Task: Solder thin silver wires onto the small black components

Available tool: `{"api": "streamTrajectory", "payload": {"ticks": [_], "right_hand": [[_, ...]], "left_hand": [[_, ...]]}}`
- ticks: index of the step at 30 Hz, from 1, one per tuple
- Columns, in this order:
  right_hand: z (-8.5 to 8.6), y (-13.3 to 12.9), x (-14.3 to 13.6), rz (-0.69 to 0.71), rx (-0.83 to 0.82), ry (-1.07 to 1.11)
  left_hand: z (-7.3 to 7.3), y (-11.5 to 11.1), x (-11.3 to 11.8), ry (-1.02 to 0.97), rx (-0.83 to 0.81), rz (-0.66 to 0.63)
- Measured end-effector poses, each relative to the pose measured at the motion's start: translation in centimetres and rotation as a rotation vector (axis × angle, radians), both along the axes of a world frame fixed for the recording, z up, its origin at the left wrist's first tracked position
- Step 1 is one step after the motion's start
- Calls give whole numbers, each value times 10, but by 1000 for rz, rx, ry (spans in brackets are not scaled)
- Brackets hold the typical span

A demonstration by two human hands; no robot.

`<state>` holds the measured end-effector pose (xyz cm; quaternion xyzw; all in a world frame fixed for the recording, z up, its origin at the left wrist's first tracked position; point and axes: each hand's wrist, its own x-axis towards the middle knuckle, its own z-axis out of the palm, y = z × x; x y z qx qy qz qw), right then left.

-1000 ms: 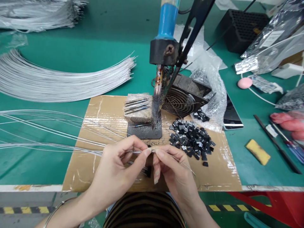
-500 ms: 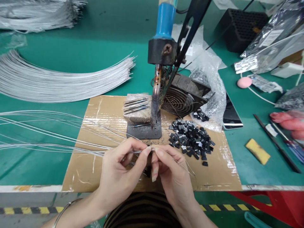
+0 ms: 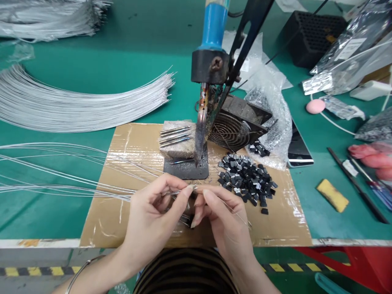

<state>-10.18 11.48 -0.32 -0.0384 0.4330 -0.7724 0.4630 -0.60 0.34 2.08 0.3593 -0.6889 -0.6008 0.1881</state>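
Note:
My left hand [image 3: 162, 208] is closed, thumb and index finger pinching thin wires [image 3: 116, 192] that trail off to the left. Close beside it, my right hand [image 3: 225, 208] pinches a thin wire [image 3: 235, 212] whose loose end runs out to the right. The fingertips of both hands nearly meet over the brown cardboard sheet [image 3: 107, 220]. Just behind them stands a soldering iron [image 3: 212, 28], tip down, held in a clamp above a dark plate [image 3: 186, 173]. Something small and dark shows below the fingers, partly hidden.
Small black connectors [image 3: 245, 177] lie piled right of the hands. A wrapped block [image 3: 176, 151] with several metal tips sits left of the iron, a round-grilled fan [image 3: 229, 128] right of it. A wire bundle [image 3: 92, 106] curves at the left; a yellow sponge [image 3: 332, 195] lies at right.
My hands have drawn slightly apart at the fingertips. The left has shifted a little to the left, the right a little to the right. Objects on the table have stayed put.

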Motion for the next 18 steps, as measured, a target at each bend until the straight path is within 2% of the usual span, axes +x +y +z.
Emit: {"api": "streamTrajectory", "payload": {"ticks": [9,18], "right_hand": [[-2,3,-1,11,65,142],[-2,2,3,-18,54,123]], "left_hand": [[-2,2,3,46,-180,-19],[-3,4,1,12,-268,-13]]}}
